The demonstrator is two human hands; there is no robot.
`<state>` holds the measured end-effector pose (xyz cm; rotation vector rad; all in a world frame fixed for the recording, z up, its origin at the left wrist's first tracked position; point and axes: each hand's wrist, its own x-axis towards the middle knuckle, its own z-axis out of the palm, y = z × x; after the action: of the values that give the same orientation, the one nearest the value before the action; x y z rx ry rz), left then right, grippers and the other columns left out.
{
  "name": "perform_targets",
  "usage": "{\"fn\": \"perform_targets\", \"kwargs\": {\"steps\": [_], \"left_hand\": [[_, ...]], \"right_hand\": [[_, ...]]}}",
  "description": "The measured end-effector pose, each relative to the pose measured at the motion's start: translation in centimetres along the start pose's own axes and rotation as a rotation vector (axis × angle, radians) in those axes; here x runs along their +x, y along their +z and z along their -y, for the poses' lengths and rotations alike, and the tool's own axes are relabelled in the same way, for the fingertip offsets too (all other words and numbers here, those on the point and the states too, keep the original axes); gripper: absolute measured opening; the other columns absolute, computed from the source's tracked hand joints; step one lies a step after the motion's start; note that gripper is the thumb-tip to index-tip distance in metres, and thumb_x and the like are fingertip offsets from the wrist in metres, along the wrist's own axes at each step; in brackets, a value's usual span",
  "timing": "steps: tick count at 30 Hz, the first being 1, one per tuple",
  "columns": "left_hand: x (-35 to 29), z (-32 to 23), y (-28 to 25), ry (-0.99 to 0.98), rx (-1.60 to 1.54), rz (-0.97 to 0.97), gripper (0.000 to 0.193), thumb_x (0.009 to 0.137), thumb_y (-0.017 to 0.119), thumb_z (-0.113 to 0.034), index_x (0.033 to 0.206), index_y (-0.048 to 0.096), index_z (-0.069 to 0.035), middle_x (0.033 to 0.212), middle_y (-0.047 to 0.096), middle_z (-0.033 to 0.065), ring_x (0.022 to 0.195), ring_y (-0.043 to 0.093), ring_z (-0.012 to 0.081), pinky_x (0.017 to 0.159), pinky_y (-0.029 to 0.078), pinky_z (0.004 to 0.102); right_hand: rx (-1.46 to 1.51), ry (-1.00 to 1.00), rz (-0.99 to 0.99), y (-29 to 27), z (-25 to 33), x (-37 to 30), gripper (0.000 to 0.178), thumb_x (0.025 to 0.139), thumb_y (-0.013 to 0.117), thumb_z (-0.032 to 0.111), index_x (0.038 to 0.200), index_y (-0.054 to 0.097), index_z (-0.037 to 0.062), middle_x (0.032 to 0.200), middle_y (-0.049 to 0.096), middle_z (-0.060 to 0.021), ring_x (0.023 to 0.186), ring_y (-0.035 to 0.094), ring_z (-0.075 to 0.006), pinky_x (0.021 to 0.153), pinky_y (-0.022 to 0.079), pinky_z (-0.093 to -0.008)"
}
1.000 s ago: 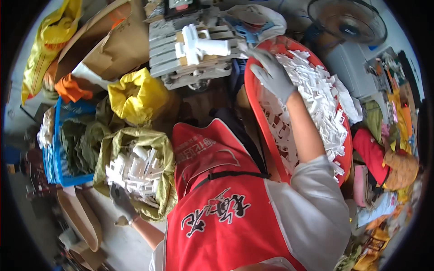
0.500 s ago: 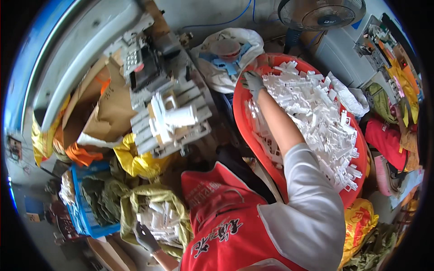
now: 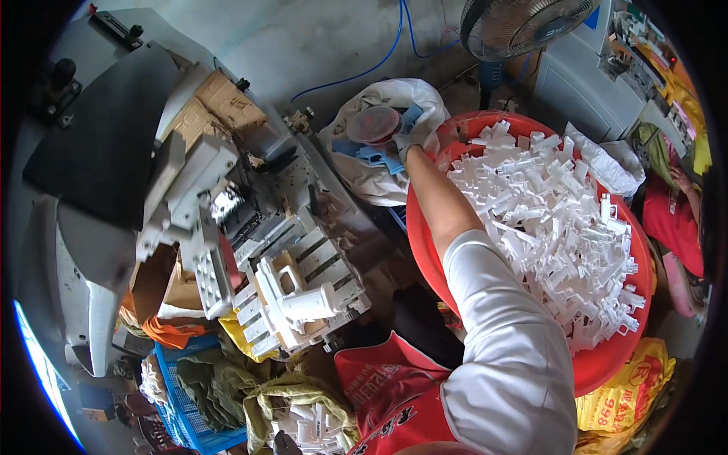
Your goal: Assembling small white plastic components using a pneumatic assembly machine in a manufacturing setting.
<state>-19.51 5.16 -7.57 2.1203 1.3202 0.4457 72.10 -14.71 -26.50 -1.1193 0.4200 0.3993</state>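
Note:
My right hand (image 3: pixel 410 145), in a grey glove, reaches to the white sack (image 3: pixel 383 192) at the far middle. It is beside a clear round tub (image 3: pixel 373 124) and light-blue plastic pieces (image 3: pixel 381 158); its fingers are too hidden to read. Only a bit of my gloved left hand (image 3: pixel 287 443) shows at the lower edge, over a yellow-green sack (image 3: pixel 262 402) of white plastic parts (image 3: pixel 311 426). A white pistol-shaped plastic piece (image 3: pixel 309 302) lies on the slotted metal bed (image 3: pixel 254 317) of a machine, with neither hand on it.
On the right stands a red tub (image 3: pixel 426 250) heaped with white pistol-shaped plastic parts (image 3: pixel 531 220). Behind it is a standing fan (image 3: pixel 523 26). The machine's grey head (image 3: pixel 199 178) overhangs the left side. A blue basket (image 3: pixel 199 425) holds dark green cloth. Another person's red garment (image 3: pixel 671 224) shows far right.
My right hand has gone from the red tub's far-left rim to the white sack on its left. The view has shifted, and my left hand now mostly lies outside it.

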Motion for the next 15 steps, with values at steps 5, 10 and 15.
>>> {"fn": "perform_targets", "kwargs": {"steps": [5, 10, 15], "left_hand": [[2.4, -8.3, 1.2, -0.041, 0.322, 0.059, 0.025, 0.086, 0.056, -0.002, 0.108, 0.06, 0.008, 0.102, 0.064, 0.0154, 0.093, 0.06, 0.0198, 0.082, 0.05, 0.028], [0.6, -2.0, 0.8, -0.196, -0.396, -0.125, 0.026, 0.091, 0.05, -0.006, 0.111, 0.059, 0.008, 0.11, 0.059, 0.0197, 0.101, 0.056, 0.0241, 0.089, 0.048, 0.031], [2.2, -3.1, -2.0, 0.041, 0.113, 0.042, 0.026, 0.089, 0.056, -0.007, 0.114, 0.062, -0.008, 0.117, 0.059, 0.0172, 0.104, 0.056, 0.0227, 0.09, 0.047, 0.0277]], "right_hand": [[-0.033, -0.089, -0.054, -4.0, 3.4, 2.8, 0.034, 0.085, 0.061, 0.024, 0.113, 0.051, 0.0097, 0.094, 0.063, -0.0093, 0.078, 0.063, -0.0286, 0.062, 0.055, -0.0494], [0.14, -0.289, -0.215, 0.1, -1.2, 0.2, 0.04, 0.083, 0.064, 0.022, 0.117, 0.047, 0.0114, 0.095, 0.06, -0.0099, 0.071, 0.062, -0.0291, 0.057, 0.054, -0.0484], [0.411, 0.036, 0.336, -2.0, 3.6, -12.6, 0.022, 0.08, 0.065, 0.023, 0.098, 0.058, 0.0104, 0.074, 0.064, -0.0057, 0.068, 0.064, -0.023, 0.06, 0.056, -0.0341]]}}
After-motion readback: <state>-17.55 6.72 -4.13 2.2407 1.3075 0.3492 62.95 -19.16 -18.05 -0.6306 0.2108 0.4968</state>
